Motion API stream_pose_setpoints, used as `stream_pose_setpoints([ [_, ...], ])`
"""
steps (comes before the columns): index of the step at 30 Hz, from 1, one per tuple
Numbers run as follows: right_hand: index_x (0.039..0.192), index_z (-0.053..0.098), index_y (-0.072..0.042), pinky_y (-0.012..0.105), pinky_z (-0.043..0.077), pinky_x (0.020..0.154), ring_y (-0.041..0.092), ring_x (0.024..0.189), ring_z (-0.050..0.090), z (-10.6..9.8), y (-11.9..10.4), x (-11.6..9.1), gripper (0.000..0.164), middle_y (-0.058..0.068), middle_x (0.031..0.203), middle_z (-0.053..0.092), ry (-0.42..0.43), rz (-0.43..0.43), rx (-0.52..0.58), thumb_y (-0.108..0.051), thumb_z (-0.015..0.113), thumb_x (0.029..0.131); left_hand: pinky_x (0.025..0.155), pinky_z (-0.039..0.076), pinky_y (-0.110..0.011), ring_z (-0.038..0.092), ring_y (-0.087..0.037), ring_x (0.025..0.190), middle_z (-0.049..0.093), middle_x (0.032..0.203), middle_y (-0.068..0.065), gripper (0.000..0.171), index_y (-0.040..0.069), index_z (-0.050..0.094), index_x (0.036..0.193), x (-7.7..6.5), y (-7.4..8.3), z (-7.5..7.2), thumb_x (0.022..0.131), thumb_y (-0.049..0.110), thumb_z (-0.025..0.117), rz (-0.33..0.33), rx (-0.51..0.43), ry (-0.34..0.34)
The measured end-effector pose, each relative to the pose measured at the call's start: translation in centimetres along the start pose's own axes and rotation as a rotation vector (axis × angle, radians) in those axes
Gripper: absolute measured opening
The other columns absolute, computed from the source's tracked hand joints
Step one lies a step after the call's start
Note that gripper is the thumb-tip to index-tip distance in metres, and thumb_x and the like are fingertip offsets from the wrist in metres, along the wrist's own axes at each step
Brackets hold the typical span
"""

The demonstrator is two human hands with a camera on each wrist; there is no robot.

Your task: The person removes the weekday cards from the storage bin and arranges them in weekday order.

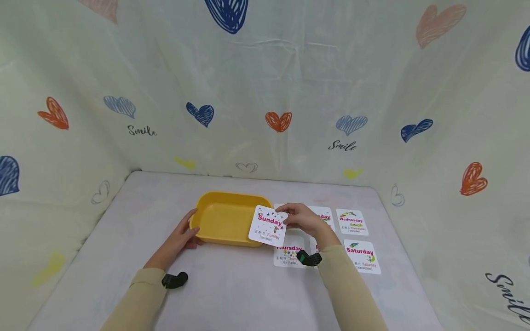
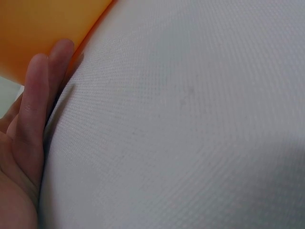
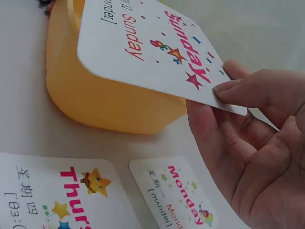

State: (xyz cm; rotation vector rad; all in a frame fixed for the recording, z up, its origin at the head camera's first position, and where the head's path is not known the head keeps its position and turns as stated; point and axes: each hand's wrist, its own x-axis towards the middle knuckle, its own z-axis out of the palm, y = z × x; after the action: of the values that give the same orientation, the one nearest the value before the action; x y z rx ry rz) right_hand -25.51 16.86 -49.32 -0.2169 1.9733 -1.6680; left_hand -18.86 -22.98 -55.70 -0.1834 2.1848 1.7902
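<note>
A white Sunday card (image 1: 269, 225) with pink lettering is pinched between the thumb and fingers of my right hand (image 1: 304, 219). It is held tilted above the right end of a yellow tray (image 1: 225, 236). In the right wrist view, the thumb lies on the card's printed face and the fingers are behind it. My left hand (image 1: 181, 235) rests against the tray's left end, and the left wrist view shows fairly straight fingers (image 2: 33, 100) along its outer wall. No other cards are visible inside the tray.
Right of the tray lie several day cards in two rows: a Monday card (image 3: 176, 191), a Thursday card (image 1: 288, 258), a Wednesday card (image 1: 352, 222) and a Saturday card (image 1: 362, 256) among them. My right arm partly covers some. A heart-printed curtain (image 1: 314, 92) surrounds the white table (image 1: 232, 294).
</note>
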Motion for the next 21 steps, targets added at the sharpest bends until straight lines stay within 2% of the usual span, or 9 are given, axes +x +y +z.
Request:
stream_pose_setpoints([
  [5,0.119,0.066,0.000,0.038,0.055,0.081,0.026,0.095,0.064,-0.6,1.6,-1.4,0.035,0.016,0.126,0.059,0.006,0.002,0.025,0.006,0.061,0.085,0.075,0.053,-0.030,0.068,-0.025,0.090,0.039,0.142,-0.020,0.075,0.040,0.011,0.156,0.1,0.0,0.0,0.097,0.044,0.058,-0.005,0.010,-0.003],
  [10,0.115,0.067,0.000,0.035,0.056,0.078,0.026,0.089,0.064,-0.8,2.5,-2.6,0.031,0.016,0.124,0.060,0.015,0.028,0.001,0.003,0.065,0.084,0.076,0.053,-0.028,0.068,-0.025,0.090,0.031,0.149,-0.021,0.075,0.036,0.009,0.157,-0.1,0.1,-0.2,0.098,0.041,0.056,0.012,0.022,-0.010],
  [18,0.124,0.059,0.004,0.037,0.056,0.079,0.025,0.092,0.067,-1.1,3.7,-4.6,0.039,0.016,0.118,0.064,-0.038,0.043,0.009,0.003,0.066,0.086,0.076,0.053,-0.029,0.068,-0.025,0.092,0.033,0.149,-0.018,0.075,0.040,0.012,0.156,0.0,0.0,-0.2,0.097,0.043,0.058,0.005,-0.008,-0.021],
  [21,0.125,0.059,0.004,0.037,0.056,0.079,0.025,0.092,0.068,-1.1,4.3,-5.3,0.039,0.014,0.114,0.067,-0.055,0.045,-0.027,0.000,0.067,0.087,0.077,0.053,-0.029,0.067,-0.026,0.092,0.035,0.147,-0.017,0.075,0.042,0.012,0.155,0.1,0.0,-0.1,0.096,0.045,0.058,-0.011,-0.008,-0.019],
])
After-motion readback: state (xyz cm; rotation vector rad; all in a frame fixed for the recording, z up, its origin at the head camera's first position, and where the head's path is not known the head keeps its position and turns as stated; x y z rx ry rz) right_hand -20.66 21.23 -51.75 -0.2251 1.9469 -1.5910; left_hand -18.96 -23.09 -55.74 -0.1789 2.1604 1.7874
